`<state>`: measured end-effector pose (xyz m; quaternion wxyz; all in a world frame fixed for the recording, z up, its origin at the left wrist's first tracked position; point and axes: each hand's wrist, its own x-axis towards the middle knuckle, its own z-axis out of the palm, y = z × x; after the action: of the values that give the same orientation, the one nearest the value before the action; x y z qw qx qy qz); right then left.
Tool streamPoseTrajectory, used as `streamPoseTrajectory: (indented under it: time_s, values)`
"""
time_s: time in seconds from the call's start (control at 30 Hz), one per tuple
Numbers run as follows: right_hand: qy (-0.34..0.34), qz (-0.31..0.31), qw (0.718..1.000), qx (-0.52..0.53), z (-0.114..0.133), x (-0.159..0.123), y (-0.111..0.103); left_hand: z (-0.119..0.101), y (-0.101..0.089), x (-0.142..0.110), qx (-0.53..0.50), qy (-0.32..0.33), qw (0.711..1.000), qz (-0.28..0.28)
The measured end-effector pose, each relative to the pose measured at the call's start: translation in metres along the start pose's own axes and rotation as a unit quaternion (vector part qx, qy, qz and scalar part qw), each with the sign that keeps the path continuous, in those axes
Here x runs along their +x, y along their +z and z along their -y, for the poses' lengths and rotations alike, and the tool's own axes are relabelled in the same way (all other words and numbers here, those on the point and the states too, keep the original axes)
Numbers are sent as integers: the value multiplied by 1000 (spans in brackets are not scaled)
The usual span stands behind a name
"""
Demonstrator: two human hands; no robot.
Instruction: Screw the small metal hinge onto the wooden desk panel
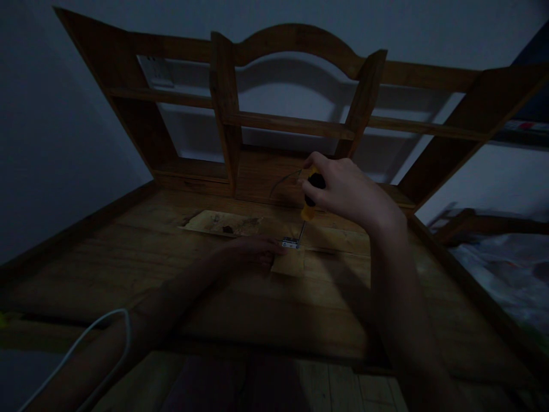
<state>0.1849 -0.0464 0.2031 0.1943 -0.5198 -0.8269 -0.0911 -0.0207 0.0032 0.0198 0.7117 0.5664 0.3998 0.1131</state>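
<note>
My right hand (338,183) is closed around the yellow and black handle of a screwdriver (307,213). Its shaft slants down, and the tip meets the right end of a small silver-and-white rectangular part (290,243). From the left, my left hand (257,250) pinches that part at its near left corner, fingers low against the desk. Beneath the part lies a tan square piece (288,264), perhaps paper or card. The room is dim, so the part's details are hard to make out.
The wooden desk (206,303) has a raised shelf unit (291,125) along its back. A pale, dark-stained patch or sheet (214,222) lies left of the part. A thin curved wire-like thing (281,182) shows near my right fingers. A white cable (127,329) crosses my left forearm.
</note>
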Motion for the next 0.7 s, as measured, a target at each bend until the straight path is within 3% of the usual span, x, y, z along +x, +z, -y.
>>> streamPoseTrajectory:
  time_s: [0.1,0.37,0.57,0.7]
  values:
    - [34,-2,999,-31,-2,-1,0,1,-1,0,-38,-18,998,44]
    - [11,15,1000,4,-9,1,-2,7,-7,7,-43,-18,998,36]
    - [26,-5,1000,-13,0,1,2,6,-6,7,-41,-29,998,28]
    - [-1,2,1000,15,5,1,1,6,-7,6,-43,-29,998,27]
